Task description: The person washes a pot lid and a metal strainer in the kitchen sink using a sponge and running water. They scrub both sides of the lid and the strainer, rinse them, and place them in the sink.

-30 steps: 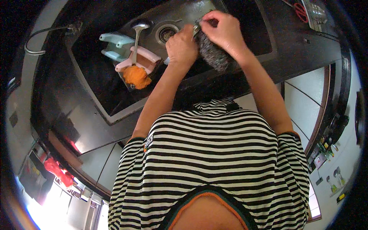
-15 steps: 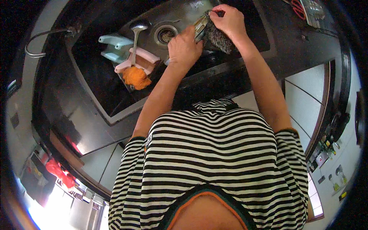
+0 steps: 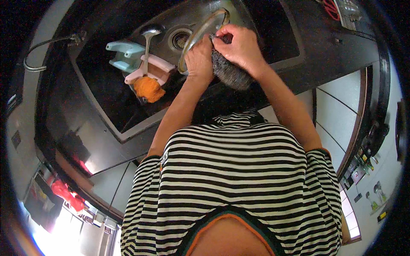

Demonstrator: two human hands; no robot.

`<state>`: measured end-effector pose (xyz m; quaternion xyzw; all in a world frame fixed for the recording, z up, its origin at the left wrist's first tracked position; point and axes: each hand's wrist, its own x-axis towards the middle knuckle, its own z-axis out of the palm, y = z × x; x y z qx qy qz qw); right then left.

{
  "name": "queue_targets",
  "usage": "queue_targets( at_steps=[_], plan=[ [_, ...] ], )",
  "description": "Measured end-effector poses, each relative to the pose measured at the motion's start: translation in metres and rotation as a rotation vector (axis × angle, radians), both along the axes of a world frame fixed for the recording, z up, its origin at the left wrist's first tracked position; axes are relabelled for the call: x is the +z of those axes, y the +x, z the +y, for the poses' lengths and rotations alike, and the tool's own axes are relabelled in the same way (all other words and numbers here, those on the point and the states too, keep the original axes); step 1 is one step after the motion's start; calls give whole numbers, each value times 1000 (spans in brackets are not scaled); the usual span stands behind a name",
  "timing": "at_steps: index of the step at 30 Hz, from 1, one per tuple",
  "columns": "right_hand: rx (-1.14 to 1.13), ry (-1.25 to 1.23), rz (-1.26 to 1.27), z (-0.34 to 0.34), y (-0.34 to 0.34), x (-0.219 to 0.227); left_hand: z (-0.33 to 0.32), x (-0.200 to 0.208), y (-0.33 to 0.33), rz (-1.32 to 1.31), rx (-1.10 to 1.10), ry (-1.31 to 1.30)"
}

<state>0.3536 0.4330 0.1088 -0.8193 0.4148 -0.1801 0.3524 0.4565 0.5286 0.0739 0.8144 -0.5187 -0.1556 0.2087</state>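
Left hand: the left hand is closed on the near rim of a glass lid, fingers curled over the edge, holding the lid tilted on edge over the sink.
Right hand: the right hand is clamped on a grey steel scourer, pressing it against the lid just beside the left hand; the two hands touch or nearly touch.
Lid: over the sink's far right part, above the drain; its far rim leans towards the sink's far edge.
Slip risk: the lid is held by one rim only; if it is wet or soapy, a hard push from the scourer could twist it out of the fingers and drop it onto the steel basin, where glass may chip or crack.
Knuckle risk: the scourer works right next to the left fingers, so a stroke running long could scrape them.
Clutter: a ladle, a pale green dish, a pink tray and an orange sponge lie towards the sink's left side, near enough that a falling lid could strike them.
Counter: the dark counter runs along the right edge, apart from the work.
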Motion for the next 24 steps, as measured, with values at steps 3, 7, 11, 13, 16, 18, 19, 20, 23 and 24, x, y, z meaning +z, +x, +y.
queue_targets(
  at_steps=[3,7,11,13,16,18,19,20,23,24],
  plan=[
    [-64,41,69,-10,-2,-15,3,-4,6,-14,-80,-35],
    [-91,-150,132,-44,-8,-47,11,6,3,81,-37,49],
    [-132,-40,-74,-10,-16,-21,8,5,17,126,-21,21],
    [-212,2,-157,-9,-26,-8,3,15,17,143,-35,-51],
    [-43,-113,-102,-6,-12,29,-1,12,8,121,-40,-101],
    [70,-200,-73,-1,-1,25,-4,0,3,22,-24,-143],
    [35,-239,-89,-8,-1,16,-8,4,3,64,-34,-125],
    [1,-277,-106,-18,0,6,-14,11,5,106,-43,-107],
    [-89,-343,-6,-53,1,-13,-19,19,15,125,-66,-48],
    [-93,-280,-25,-55,4,-14,-18,17,17,129,-49,-65]
  ],
)
